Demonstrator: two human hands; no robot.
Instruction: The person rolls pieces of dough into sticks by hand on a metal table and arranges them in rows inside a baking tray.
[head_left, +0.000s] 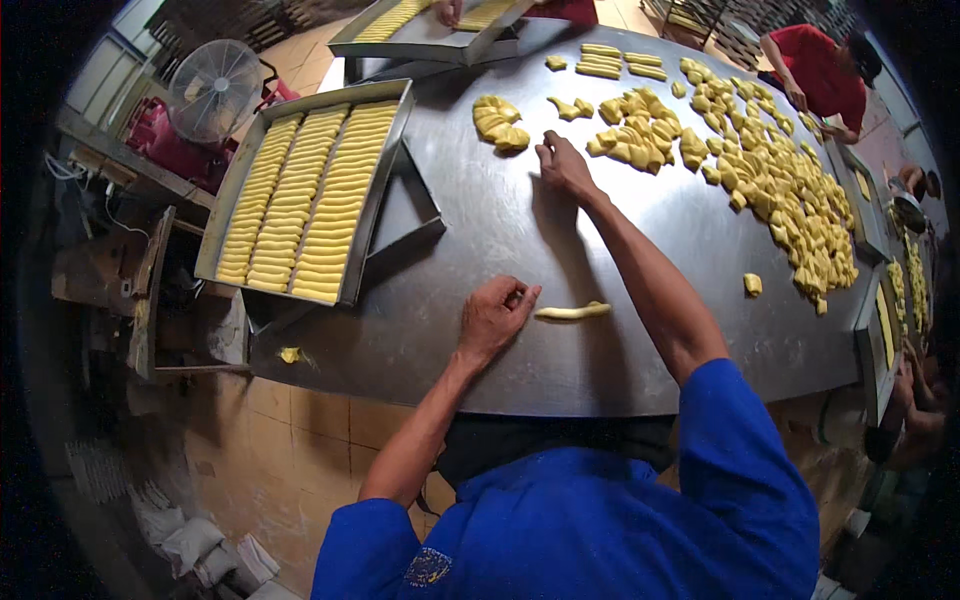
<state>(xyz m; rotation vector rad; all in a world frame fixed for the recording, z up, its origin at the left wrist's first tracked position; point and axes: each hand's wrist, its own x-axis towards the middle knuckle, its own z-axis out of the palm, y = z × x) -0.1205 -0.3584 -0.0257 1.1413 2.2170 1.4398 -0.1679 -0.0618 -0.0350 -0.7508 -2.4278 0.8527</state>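
Nearest the body, the left hand (492,315) rests on the steel table (450,250), fingers curled loosely, touching nothing visible; just beside its fingertips lies a rolled dough strip (572,312), pale yellow, smooth, slender and slightly bowed. Farther out, the right hand (562,165) is extended at full arm's reach, fingers drawn together and pressed down on the table near a small dough cluster (500,124); whether it pinches a piece cannot be told. To the left, a rectangular metal tray (225,200) holds three close rows of ridged strips and overhangs a second tray. Beyond, a broad heap of dough lumps (770,170), irregular and soft-looking, covers the far right. Risk noted: the strip lies unattended and could be flattened by the forearm overhead; the overhanging tray may tip if knocked. One fallen scrap (289,354) sits by the table edge.
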